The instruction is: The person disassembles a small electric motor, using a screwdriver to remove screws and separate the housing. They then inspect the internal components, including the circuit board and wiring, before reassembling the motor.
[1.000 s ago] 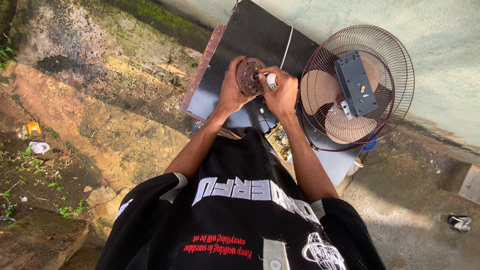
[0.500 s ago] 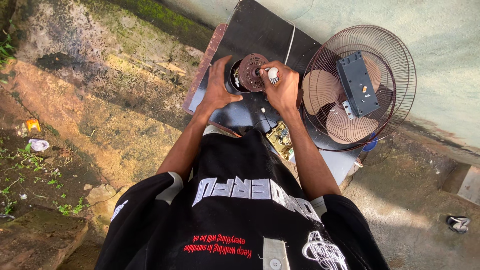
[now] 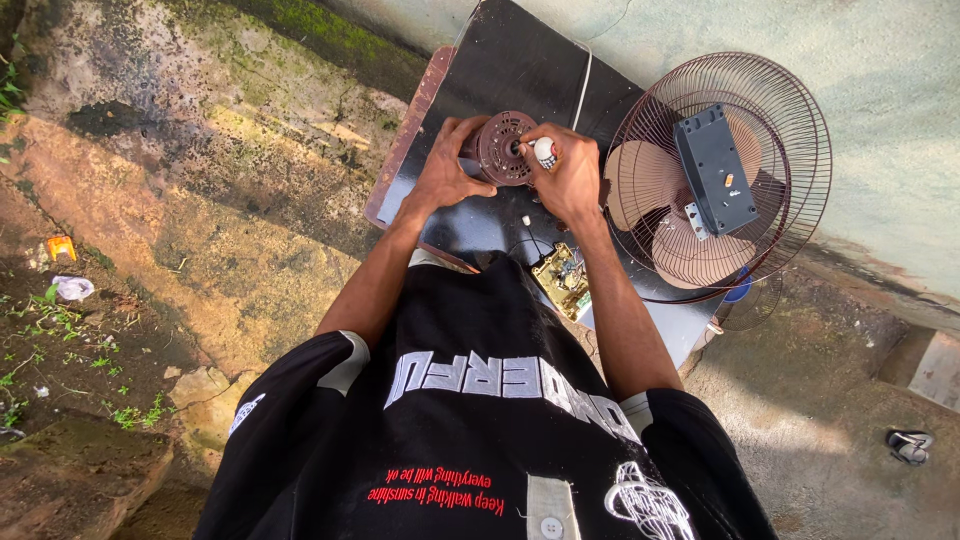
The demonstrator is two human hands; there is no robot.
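Hands working a round brown fan motor (image 3: 503, 148) over the dark tabletop (image 3: 520, 70). Left hand (image 3: 445, 172) is gripping its rim; right hand (image 3: 570, 175) is clenching a white-capped tool (image 3: 545, 152) at the hub. Next likely needs steady turning. Compared with half a second ago, left fingers have closed tighter around the casing.

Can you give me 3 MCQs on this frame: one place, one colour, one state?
1. Where does the fan cage lie?
A. right of the hands
B. left of the hands
C. on the ground

2. Colour of the box on the cage?
A. yellow
B. dark grey
C. white

3. How is the motor held?
A. lying untouched
B. by one hand
C. between both hands

A: cage sits right of the motor.
B: box is dark grey.
C: left hand grips it, right hand works on it.
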